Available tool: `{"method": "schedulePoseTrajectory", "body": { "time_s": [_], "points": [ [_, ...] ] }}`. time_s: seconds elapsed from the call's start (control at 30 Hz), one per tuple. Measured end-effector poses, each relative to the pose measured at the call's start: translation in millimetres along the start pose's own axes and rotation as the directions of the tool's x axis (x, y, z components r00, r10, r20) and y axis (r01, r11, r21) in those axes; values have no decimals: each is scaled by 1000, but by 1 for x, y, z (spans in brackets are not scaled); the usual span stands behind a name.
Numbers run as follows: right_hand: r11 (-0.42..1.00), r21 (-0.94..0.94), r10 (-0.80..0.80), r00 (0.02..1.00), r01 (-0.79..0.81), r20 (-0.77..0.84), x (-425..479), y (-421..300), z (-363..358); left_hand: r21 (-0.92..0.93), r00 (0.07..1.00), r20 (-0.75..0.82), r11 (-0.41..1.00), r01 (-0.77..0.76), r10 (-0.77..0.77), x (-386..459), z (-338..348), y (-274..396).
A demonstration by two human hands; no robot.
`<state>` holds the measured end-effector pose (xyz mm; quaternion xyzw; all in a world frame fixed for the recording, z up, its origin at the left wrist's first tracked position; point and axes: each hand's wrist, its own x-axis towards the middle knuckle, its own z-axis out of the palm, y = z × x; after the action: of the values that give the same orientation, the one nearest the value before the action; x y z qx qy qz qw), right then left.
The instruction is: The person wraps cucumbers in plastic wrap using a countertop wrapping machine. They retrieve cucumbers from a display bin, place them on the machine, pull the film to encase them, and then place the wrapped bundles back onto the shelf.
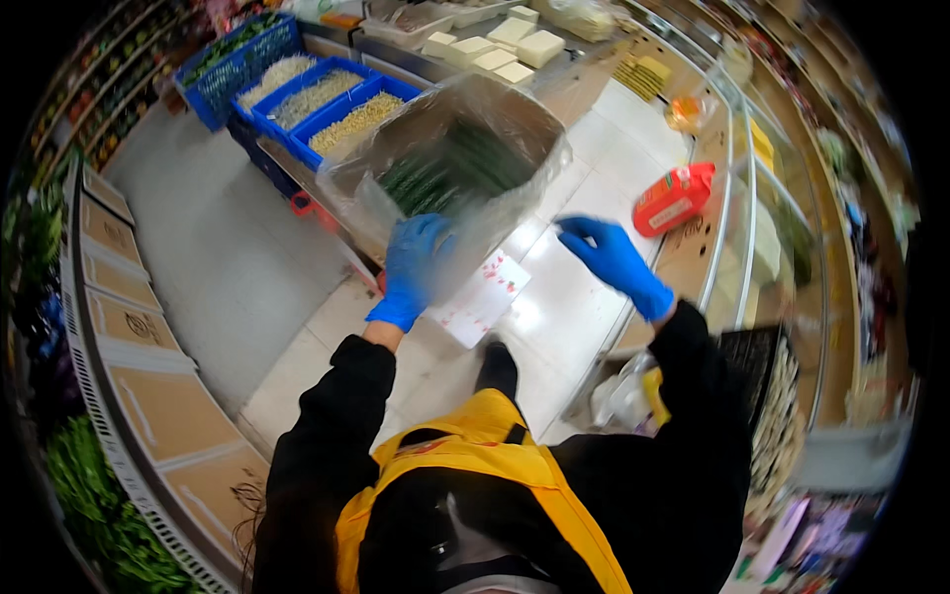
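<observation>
An open cardboard box [356,160] with a clear plastic liner [512,197] holds dark green cucumbers [419,182], partly blurred. My left hand [414,256], in a blue glove, is at the box's near edge and grips the liner there, with the film hanging beside its thumb. Apart from the box, to its right, is my right hand [608,256], also gloved in blue. Its fingers are bent, with a gap to the thumb and nothing held. Below the box, a white carton with red print [486,297] shows in part.
Blue crates [297,137] of sprouts stand left of the box. White tofu blocks [475,52] lie beyond it. A red package [674,199] rests on the wooden ledge at right. Cardboard boxes [159,393] line the left shelf front, beside leafy greens [111,512]. Tiled floor [356,364] lies underfoot.
</observation>
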<state>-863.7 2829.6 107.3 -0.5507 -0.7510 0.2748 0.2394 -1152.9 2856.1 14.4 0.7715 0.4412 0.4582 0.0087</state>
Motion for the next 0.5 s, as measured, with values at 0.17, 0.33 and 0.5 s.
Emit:
{"method": "schedulePoseTrajectory", "body": {
  "time_s": [0.17,0.33,0.5],
  "points": [
    [457,-579,-188,710,675,679,262,78,-5,333,906,255,911,245,-337,-9,77,-19],
    [-177,-96,-565,-22,980,825,403,191,119,437,812,99,758,483,-575,16,79,3],
    [-414,165,-546,-389,895,742,453,259,196,507,679,-114,545,668,-725,29,85,12]
  ]
}}
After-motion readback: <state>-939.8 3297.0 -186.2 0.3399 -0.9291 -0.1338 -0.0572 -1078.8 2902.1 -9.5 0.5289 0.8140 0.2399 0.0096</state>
